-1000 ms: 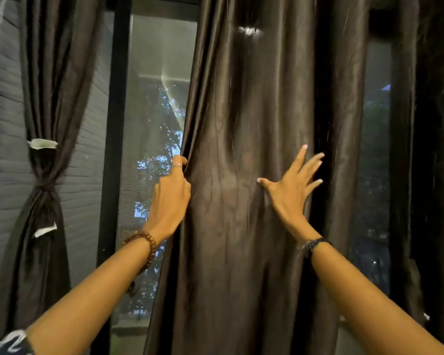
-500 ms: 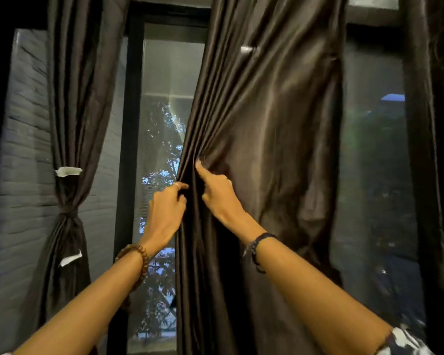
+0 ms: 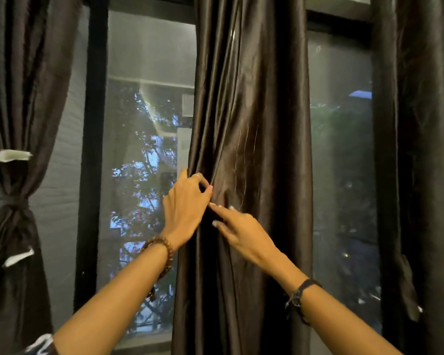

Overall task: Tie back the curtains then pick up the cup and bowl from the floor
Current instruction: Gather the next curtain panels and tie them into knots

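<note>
Dim room lit by dusk light through the window [image 3: 144,175]; slight blur, edges bowed

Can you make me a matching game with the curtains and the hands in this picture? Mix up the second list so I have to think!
Things:
1. left curtain
2. middle curtain
3. left hand
4. right hand

States:
A. fingers stretched out, touching the folds just under the other hand
B. already knotted around its middle
C. hanging loose, not tied yet
D. pinching the curtain's edge, beaded bracelet on its wrist

Pairs: 1-B, 2-C, 3-D, 4-A
</note>
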